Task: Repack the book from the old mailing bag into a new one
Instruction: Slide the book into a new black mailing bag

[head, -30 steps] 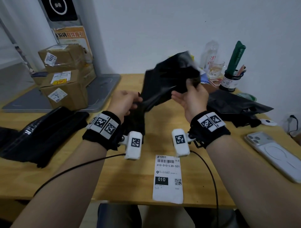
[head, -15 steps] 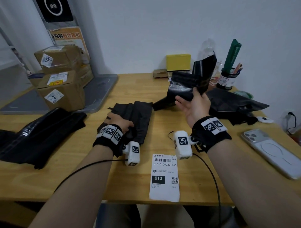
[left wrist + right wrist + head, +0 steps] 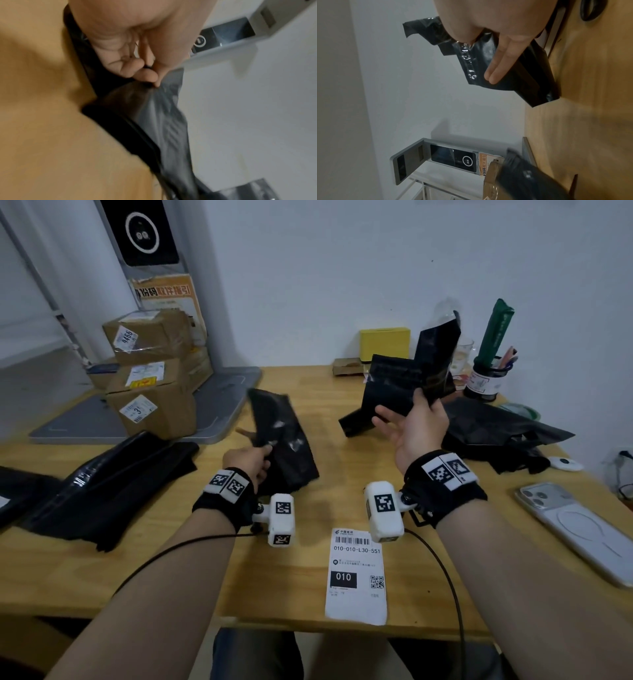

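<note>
My right hand (image 3: 407, 414) holds one thin black mailing bag (image 3: 400, 381) up above the table's far right; the thumb pinches it against straight fingers (image 3: 498, 65), and the bag (image 3: 518, 75) hangs folded and creased. My left hand (image 3: 263, 450) pinches a folded stack of black bags (image 3: 284, 440) near its lower end, tilted up off the table (image 3: 171, 577). The fingertips (image 3: 147, 75) grip the stack's edge (image 3: 164, 121). A bulky black package (image 3: 102, 484) lies at the left. No book shows.
A white shipping label (image 3: 356, 573) lies at the front edge between my wrists. A phone (image 3: 582, 529) lies front right, with crumpled black bags (image 3: 496, 429) behind it. Cardboard boxes (image 3: 150, 371) stack at back left on a grey platform (image 3: 219, 398). A yellow box (image 3: 383, 344) and a pen cup (image 3: 486, 378) stand by the wall.
The hands pulled apart a second ago. My left hand laid the folded stack on the table and now tilts it up again. My right hand keeps the single bag raised.
</note>
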{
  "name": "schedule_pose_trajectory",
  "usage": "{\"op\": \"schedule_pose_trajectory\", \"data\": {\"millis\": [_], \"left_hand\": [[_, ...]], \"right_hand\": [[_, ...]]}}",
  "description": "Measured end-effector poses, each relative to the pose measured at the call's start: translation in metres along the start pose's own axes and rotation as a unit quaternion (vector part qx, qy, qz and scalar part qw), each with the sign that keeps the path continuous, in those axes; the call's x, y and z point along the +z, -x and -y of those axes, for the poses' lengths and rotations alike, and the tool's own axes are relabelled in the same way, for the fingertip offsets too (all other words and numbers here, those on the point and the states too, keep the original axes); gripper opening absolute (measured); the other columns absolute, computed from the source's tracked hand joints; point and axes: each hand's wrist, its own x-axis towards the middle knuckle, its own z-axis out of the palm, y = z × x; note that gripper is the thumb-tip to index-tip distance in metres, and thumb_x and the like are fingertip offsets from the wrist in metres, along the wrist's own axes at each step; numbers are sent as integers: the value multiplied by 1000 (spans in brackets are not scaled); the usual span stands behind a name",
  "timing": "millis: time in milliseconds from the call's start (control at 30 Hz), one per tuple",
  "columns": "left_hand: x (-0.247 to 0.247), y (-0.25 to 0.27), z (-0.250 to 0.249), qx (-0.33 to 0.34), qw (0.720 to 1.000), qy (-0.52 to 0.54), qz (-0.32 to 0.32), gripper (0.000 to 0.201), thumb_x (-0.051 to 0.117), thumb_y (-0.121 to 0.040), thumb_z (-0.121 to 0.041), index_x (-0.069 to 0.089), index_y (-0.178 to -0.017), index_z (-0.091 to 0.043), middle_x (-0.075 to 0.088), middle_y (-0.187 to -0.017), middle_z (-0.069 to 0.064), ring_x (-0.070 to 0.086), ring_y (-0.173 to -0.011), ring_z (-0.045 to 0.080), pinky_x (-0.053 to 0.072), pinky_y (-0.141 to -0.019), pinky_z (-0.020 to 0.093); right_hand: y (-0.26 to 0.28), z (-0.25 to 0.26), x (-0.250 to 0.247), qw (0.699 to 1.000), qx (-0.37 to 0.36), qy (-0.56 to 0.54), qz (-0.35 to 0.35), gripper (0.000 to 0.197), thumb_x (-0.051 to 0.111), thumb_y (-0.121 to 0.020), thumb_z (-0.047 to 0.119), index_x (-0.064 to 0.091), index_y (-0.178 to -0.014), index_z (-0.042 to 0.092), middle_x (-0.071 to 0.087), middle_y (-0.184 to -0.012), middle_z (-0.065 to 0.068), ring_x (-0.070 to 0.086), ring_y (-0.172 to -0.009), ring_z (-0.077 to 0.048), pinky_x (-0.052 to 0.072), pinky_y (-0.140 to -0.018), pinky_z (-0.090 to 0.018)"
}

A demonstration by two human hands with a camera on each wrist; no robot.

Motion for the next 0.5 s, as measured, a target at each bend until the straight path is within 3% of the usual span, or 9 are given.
{"op": "schedule_pose_trajectory", "data": {"millis": [100, 200, 267, 300, 367, 433, 500], "left_hand": [[-20, -5, -14, 22, 983, 169, -73, 23, 72, -89, -14, 62, -110, -12, 70, -81, 6, 67, -58, 13, 43, -43, 24], [-46, -9, -28, 50, 952, 281, -111, 35, 57, -96, -11, 54, -131, -9, 71, -107, 13, 73, -74, 15, 49, -51, 24], [-58, -12, -31, 42, 950, 288, -115, 43, 43, -101, -9, 43, -144, -7, 63, -128, 14, 70, -102, 21, 53, -66, 25], [-62, -12, -32, 35, 947, 288, -138, 47, 41, -100, -8, 38, -148, -10, 61, -129, 14, 66, -110, 25, 55, -77, 29], [-67, -14, -32, 27, 927, 304, -220, 60, 45, -94, -7, 32, -150, -22, 56, -133, 13, 62, -114, 31, 53, -94, 41], [-68, -15, -31, 36, 926, 235, -292, 74, 51, -87, -2, 28, -150, -31, 40, -148, 9, 58, -117, 32, 53, -95, 46], [-63, -3, -35, 60, 932, 196, -300, 78, 51, -87, 2, 24, -153, -31, 24, -157, 5, 54, -121, 30, 54, -95, 43]], "right_hand": [[6, 2, 6, 1000, 7, 2, 9, 28, 52, -106, 27, 55, -134, 21, 64, -126, -13, 78, -84, -33, 64, -63, -42], [10, -1, 10, 1000, 10, 10, 15, 26, 52, -106, 27, 56, -131, 21, 65, -123, -11, 78, -85, -32, 65, -67, -44], [13, -5, 14, 1000, 8, 14, 20, 25, 51, -106, 26, 55, -130, 22, 65, -121, -10, 77, -85, -32, 65, -70, -46], [14, -7, 16, 1000, 9, 17, 23, 25, 51, -106, 26, 55, -130, 22, 65, -121, -10, 77, -86, -32, 64, -71, -47], [16, -10, 19, 999, 12, 20, 28, 26, 51, -106, 27, 55, -131, 21, 65, -122, -10, 77, -86, -32, 64, -73, -48], [17, -13, 22, 999, 15, 21, 32, 28, 51, -106, 27, 56, -132, 20, 64, -124, -11, 78, -85, -31, 65, -71, -46], [18, -13, 23, 999, 13, 22, 40, 29, 51, -106, 27, 56, -134, 20, 63, -128, -11, 78, -84, -31, 65, -68, -43]]}}
